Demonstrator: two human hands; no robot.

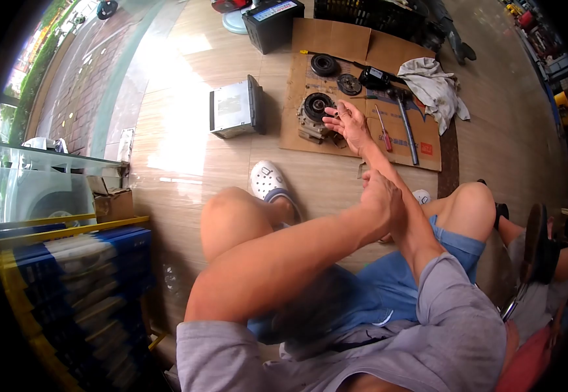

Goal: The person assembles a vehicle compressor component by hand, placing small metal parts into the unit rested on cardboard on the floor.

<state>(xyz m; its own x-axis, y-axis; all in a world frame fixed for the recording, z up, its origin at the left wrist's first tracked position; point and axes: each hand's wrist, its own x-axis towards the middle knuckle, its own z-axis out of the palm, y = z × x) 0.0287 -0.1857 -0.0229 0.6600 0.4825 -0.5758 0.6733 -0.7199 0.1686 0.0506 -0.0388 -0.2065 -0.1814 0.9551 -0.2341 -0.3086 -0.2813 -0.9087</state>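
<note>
Reaching out over a floor, a seated person's right hand (348,125) is open, its fingers loosely spread and seemingly empty, beside a metal compressor (311,128) with a black pulley face; contact is unclear. The left hand (382,194) lies against the right forearm (398,210), fingers bent; whether they grip it cannot be told. This looks like attention to the arm rather than handling of parts; taking hold of the compressor would call for lowering the right hand and closing its fingers. The compressor sits on a cardboard sheet (398,151). Just beyond it are a loose black pulley (324,65) and a round plate (348,84); to its right, a screwdriver (385,134) and a metal bar (407,129); farther right, a crumpled cloth (433,81).
</note>
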